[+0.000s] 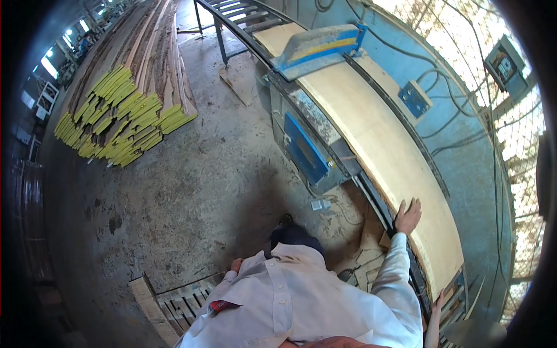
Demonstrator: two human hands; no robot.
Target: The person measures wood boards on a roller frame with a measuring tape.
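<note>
My right hand [408, 217] lies on a long pale plywood sheet [383, 152], near its closer long edge, with the fingers spread. The sheet rests on a machine bed and runs under a blue and yellow guard [319, 49] at the far end. Beside my waist hangs my left hand [236, 265], mostly hidden by my white shirt; I cannot make out its fingers. Another person's hand [436, 304] touches the near end of the sheet at the lower right.
A blue machine cabinet [306, 149] stands below the bed. Farther left lies a large stack of boards [125, 110] with yellow-green ends. A roller conveyor [249, 16] extends beyond the guard. Cables run along the blue wall [473, 180]. Slatted wood [185, 296] sits behind my left side.
</note>
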